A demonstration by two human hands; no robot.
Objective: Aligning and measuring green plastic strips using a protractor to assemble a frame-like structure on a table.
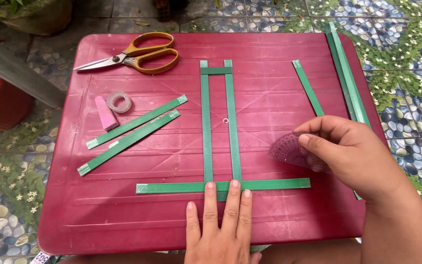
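Hands (221,220) at table's (98,215) near edge

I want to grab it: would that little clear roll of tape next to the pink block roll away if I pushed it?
Probably not. The small clear tape roll lies flat on its side on the ridged red plastic table, so it would likely slide. It looks light; stood on edge, it might roll.

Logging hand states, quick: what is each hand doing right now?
Left hand: open, flat, fingers pressing the green strip frame.
Right hand: closed on a clear pink protractor.
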